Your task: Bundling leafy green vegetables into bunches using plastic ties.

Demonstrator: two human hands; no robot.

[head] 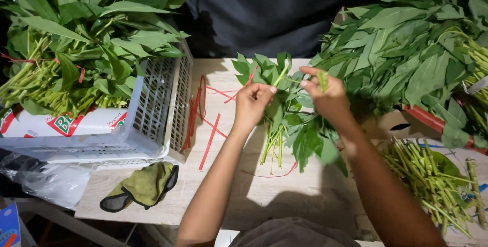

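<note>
I am looking down at a pale wooden table point(264, 196) in a dim room. My left hand point(251, 105) is pinching the stems of a small bunch of leafy greens point(284, 120) lying at the table's middle, and my right hand point(328, 97) is pinching a leaf of the same bunch. Red tie strips point(203, 120) are lying just left of it. A white plastic crate point(152, 109) of greens is standing to my left, a green cloth point(145, 186) near it. A heap of loose greens point(406, 53) is piled to my right, with cut stems point(432, 181) below.
</note>
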